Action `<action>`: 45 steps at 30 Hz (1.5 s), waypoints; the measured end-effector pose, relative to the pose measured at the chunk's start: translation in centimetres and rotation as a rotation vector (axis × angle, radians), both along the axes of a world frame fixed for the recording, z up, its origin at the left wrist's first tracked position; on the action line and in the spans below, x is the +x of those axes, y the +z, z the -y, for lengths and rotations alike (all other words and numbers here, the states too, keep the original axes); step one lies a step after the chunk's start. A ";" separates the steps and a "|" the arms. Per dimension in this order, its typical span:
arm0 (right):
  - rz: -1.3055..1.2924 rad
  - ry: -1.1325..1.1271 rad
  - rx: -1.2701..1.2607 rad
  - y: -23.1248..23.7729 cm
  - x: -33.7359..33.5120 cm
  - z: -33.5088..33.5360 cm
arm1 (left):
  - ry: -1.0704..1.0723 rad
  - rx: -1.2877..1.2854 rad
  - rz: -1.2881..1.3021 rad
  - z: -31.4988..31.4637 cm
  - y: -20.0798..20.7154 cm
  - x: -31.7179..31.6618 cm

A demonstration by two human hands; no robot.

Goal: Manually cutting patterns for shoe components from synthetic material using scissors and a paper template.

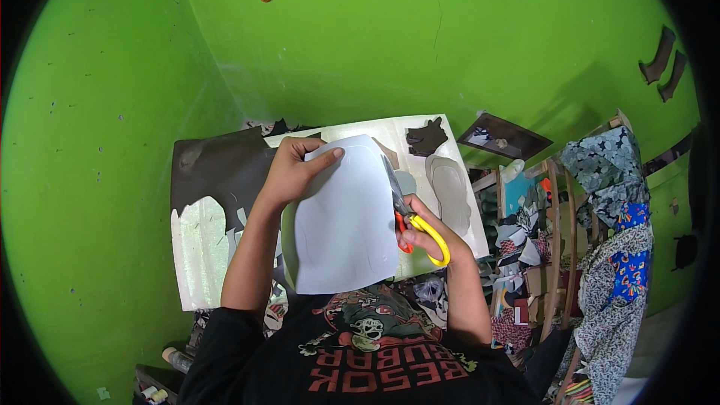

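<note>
My left hand grips the upper left edge of a large pale grey sheet, thumb lying across its face, and holds it up over the table. My right hand holds scissors with yellow and orange handles, fingers through the loops. The blades run along the sheet's right edge. The sheet hides the table surface beneath it.
A white table carries a dark brown leather piece, a small dark scrap and a pale sole-shaped cutout. Green walls surround it. Cluttered shelves and patterned cloth stand at the right.
</note>
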State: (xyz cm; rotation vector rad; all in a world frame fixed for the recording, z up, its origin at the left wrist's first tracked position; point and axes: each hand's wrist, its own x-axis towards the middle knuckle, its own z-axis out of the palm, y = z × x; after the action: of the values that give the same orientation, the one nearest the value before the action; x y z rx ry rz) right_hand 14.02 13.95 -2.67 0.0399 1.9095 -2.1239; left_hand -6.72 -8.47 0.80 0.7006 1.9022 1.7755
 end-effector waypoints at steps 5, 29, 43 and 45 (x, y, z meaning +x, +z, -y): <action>-0.113 -0.072 0.218 -0.2 0.0 0.4 | 0.003 0.031 0.083 0.2 0.1 -0.4; 0.069 -0.150 -0.135 -0.4 -0.7 1.4 | -0.008 0.001 0.060 0.9 1.1 -0.9; -0.053 -0.122 -0.012 0.5 -0.9 2.0 | -0.041 -0.073 0.023 0.4 1.1 -0.8; -0.102 -0.104 0.018 0.2 -0.8 2.0 | -0.035 -0.071 0.024 0.4 1.0 -1.0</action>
State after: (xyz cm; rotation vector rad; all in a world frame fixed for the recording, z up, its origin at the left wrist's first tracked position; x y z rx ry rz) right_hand 13.21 12.00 -2.50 0.0359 2.0261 -2.2157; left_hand -7.71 -8.90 1.80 0.6801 1.9159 1.6792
